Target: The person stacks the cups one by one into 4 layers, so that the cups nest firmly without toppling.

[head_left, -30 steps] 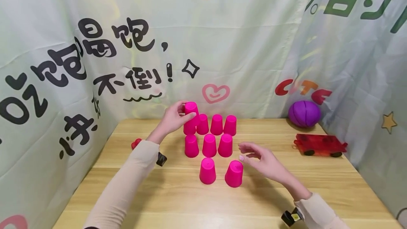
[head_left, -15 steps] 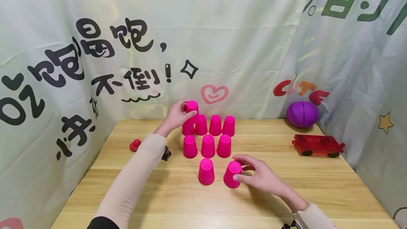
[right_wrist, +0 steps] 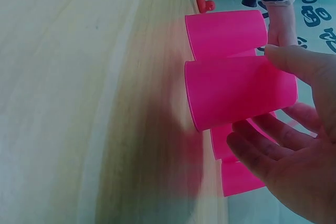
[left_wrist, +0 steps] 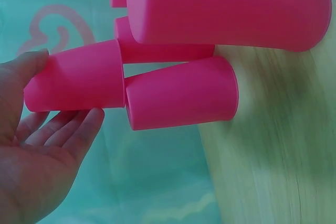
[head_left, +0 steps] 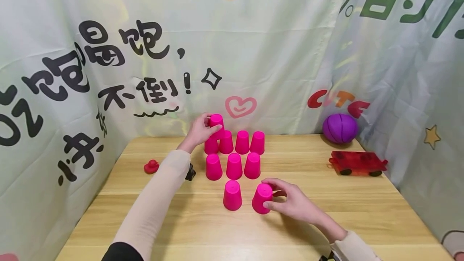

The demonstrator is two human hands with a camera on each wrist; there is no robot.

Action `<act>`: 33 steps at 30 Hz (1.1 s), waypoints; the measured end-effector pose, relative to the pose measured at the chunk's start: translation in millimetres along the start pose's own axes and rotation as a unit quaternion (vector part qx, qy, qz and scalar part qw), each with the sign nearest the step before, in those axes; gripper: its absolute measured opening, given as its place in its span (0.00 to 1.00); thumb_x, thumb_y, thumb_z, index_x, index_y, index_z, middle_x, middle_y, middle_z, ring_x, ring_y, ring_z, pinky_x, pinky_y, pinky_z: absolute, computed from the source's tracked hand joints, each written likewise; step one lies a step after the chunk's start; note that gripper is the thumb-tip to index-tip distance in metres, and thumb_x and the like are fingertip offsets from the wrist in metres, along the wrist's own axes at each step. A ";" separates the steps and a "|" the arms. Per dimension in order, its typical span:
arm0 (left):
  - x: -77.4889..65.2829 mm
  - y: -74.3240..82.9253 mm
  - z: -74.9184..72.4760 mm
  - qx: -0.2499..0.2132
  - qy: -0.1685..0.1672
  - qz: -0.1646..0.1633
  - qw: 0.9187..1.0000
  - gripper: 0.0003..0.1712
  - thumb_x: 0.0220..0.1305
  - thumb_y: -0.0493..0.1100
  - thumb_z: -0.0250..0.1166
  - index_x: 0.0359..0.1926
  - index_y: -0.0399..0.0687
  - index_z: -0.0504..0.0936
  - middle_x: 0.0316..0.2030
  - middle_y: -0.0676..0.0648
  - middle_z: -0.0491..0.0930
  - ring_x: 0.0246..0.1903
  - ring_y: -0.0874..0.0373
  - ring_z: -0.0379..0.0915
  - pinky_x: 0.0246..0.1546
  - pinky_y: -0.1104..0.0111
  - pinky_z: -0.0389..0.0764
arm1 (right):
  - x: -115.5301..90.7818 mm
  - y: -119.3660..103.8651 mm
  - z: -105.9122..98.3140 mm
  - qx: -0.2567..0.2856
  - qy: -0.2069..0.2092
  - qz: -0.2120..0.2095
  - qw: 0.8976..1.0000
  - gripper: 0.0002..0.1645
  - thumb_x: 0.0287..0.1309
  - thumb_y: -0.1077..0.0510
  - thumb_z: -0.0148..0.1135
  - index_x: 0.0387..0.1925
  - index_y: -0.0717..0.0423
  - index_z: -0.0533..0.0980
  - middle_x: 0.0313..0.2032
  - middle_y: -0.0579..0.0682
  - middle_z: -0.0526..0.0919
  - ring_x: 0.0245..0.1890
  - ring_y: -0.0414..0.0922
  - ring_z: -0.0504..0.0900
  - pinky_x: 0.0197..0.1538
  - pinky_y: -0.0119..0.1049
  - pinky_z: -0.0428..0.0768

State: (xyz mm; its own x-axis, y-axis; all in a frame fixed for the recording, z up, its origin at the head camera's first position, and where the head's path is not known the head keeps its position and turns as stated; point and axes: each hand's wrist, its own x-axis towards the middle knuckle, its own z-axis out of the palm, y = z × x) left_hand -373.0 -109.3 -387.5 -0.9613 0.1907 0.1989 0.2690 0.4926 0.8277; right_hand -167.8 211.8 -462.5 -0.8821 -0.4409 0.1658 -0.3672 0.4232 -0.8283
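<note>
"Pink cups, all upside down, in three rows. Take the middle row as the clock's centre, with twelve toward the curtain. Where is the left hand?"

"At eleven, holding the raised cup between its thumb and fingers, over the left end of the back row."

"So that cup rests on the one underneath?"

"Hard to say. From the left wrist, its rim looks to meet the base of the end cup, but I can't tell whether any weight sits there."

"And the right hand?"

"Near half past four. It grips the front right cup, with the thumb on the near side and the fingers round the far side."

"What of that cup's neighbour?"

"The front left cup stands upside down at six on the tabletop, a little apart from the gripped one."

"How many in the other rows?"

"Three in the middle, four along the back at twelve."

"Anything further out?"

"A red duck at nine, beyond the beige left sleeve. A purple ball sits between two and three, close to the curtain, and a red toy cart at three, near the right edge."
</note>
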 end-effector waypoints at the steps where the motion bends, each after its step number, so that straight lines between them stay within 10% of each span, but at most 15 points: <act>1: 0.6 -0.3 0.2 0.002 0.001 0.000 1.000 0.34 0.68 0.47 0.74 0.70 0.42 0.74 0.54 0.36 0.83 0.52 0.42 0.82 0.51 0.54 0.87 | -0.1 -0.1 0.2 0.000 0.000 0.001 1.000 0.35 0.62 0.48 0.77 0.66 0.55 0.76 0.56 0.52 0.86 0.52 0.51 0.87 0.57 0.48 0.88; 33: 3.1 -1.0 -0.1 0.020 -0.003 -0.016 1.000 0.39 0.68 0.49 0.73 0.74 0.43 0.69 0.57 0.36 0.81 0.57 0.41 0.80 0.57 0.51 0.86 | 7.1 -3.9 -2.7 -0.034 0.014 0.000 0.999 0.31 0.60 0.52 0.78 0.61 0.56 0.78 0.52 0.49 0.87 0.49 0.48 0.88 0.55 0.47 0.88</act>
State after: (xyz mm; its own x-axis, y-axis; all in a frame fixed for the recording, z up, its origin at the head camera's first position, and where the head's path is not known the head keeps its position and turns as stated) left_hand -376.3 -109.3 -387.6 -0.9693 0.1786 0.1689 0.2396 0.5329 0.8115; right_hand -173.5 209.1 -456.6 -0.8896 -0.4191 0.1814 -0.3855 0.4764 -0.7902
